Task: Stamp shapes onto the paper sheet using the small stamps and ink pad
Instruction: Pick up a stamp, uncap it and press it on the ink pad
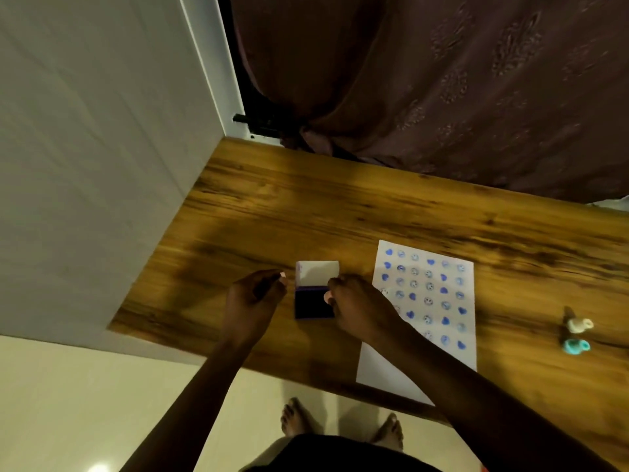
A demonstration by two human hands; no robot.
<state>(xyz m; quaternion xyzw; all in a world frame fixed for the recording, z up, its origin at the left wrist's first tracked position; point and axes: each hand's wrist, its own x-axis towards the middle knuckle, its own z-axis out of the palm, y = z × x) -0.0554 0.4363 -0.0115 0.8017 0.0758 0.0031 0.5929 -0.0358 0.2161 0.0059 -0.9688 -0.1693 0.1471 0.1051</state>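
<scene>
Bare feet [340, 425] on the pale floor sit closest to the lens, with both forearms reaching up from there to the table [306, 206]. Everything happens around the ink pad [313, 303]: it lies open near the table's front edge, dark inked half toward the person, white lid [318, 273] flipped up on the far side, so its long axis runs straight away from the body. Right hand [357, 306] is the nearer one, touching the pad's right edge, thumb curled in; I can't tell if it's pinching a stamp or just the case. Left hand [255, 296] hovers just left of the pad, not touching it, fingers loosely curled, and I can't tell if anything's in it either. Just right of the pad is the paper sheet [422, 335], long axis also running away from the body, about 6 columns of blue hearts and smiley prints filling most of it, front strip blank. Well right of the pad, past the sheet, lie 2 small stamps [577, 335], 1 cream, 1 teal. My guess: the sheet's nearly done.
</scene>
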